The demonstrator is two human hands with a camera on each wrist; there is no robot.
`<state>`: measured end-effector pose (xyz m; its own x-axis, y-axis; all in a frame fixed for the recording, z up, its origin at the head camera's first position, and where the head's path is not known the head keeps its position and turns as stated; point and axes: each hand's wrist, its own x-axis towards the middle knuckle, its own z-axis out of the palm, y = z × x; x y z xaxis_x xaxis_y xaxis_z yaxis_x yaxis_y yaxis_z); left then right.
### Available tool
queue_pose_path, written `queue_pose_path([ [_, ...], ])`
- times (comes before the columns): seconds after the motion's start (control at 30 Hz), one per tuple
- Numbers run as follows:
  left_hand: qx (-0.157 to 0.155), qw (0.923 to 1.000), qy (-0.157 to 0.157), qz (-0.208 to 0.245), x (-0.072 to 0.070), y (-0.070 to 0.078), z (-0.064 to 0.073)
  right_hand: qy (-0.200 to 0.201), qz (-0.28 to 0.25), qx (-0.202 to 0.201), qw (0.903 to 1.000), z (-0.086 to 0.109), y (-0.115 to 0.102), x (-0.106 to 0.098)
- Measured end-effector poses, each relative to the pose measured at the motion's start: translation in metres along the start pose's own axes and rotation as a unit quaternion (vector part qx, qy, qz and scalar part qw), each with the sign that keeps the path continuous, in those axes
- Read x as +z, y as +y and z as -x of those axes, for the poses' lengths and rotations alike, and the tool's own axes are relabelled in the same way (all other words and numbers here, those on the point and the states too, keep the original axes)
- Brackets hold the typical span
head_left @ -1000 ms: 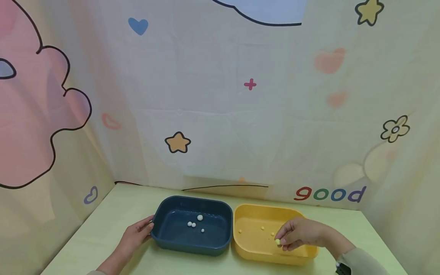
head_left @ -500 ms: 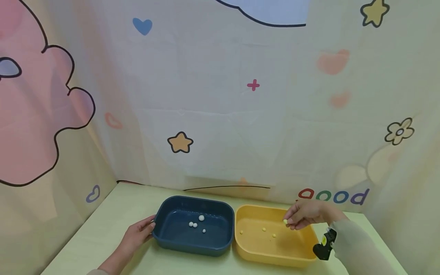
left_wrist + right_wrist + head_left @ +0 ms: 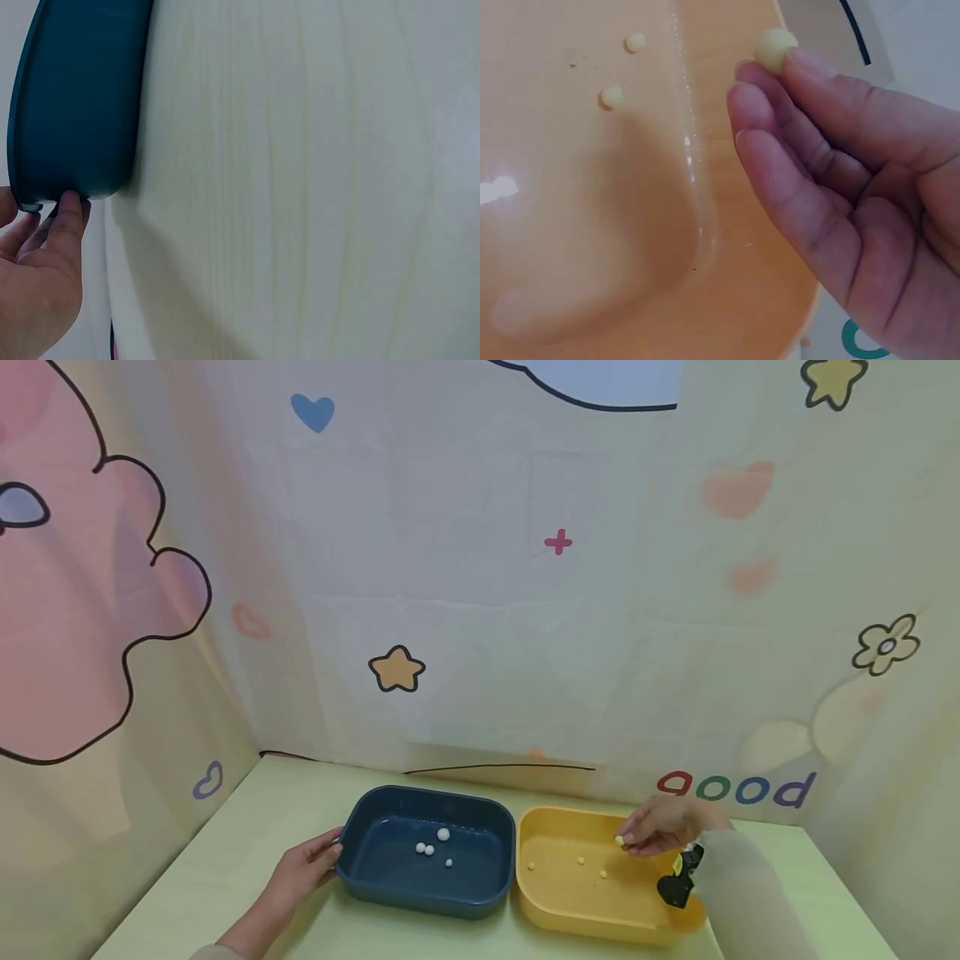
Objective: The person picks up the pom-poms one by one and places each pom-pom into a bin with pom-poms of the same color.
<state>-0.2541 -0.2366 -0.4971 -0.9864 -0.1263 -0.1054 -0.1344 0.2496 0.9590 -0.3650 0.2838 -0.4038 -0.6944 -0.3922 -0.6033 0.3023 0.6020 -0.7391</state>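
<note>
Two rectangular trays stand side by side, a dark blue tray (image 3: 427, 897) and a yellow tray (image 3: 592, 927). At the blue tray's left end, my left hand (image 3: 303, 864) holds the rim with bent fingers; in the left wrist view its fingers (image 3: 69, 217) touch the end wall below the rim. My right hand (image 3: 663, 827) pinches a small pale yellow ball (image 3: 775, 49) between thumb and fingertips, over the far right part of the yellow tray. Several smaller yellow balls (image 3: 603, 874) lie on that tray's floor. Inside the blue one are several white balls (image 3: 443, 834) of different sizes.
The trays stand on a pale table (image 3: 292, 802) with a wood-like grain. Behind it hangs a printed curtain (image 3: 480, 693) with stars, hearts and the word "good". A black device (image 3: 678, 881) is strapped to the right wrist.
My right hand has lifted the pinched yellow ball and moved from the yellow tray's middle to over its far right side. The left hand stays at the blue tray.
</note>
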Motion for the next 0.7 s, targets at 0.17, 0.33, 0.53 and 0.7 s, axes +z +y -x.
queue_pose_path([
  [0.17,0.0,1.0,0.001,-0.002,0.001,0.002,0.0,-0.025,0.007,0.018,0.9995,-0.013,0.011,0.0],
  [0.33,-0.004,1.0,0.001,0.0,0.001,0.0,0.0,-0.024,0.03,0.029,0.9988,-0.025,0.019,0.005],
  [0.53,-0.007,1.0,-0.001,0.001,0.001,-0.001,-0.001,-0.046,0.088,0.064,0.993,-0.032,0.019,0.01],
  [0.7,-0.008,1.0,-0.003,0.0,0.002,0.001,-0.001,-0.095,0.127,0.084,0.9838,-0.034,0.017,0.01],
])
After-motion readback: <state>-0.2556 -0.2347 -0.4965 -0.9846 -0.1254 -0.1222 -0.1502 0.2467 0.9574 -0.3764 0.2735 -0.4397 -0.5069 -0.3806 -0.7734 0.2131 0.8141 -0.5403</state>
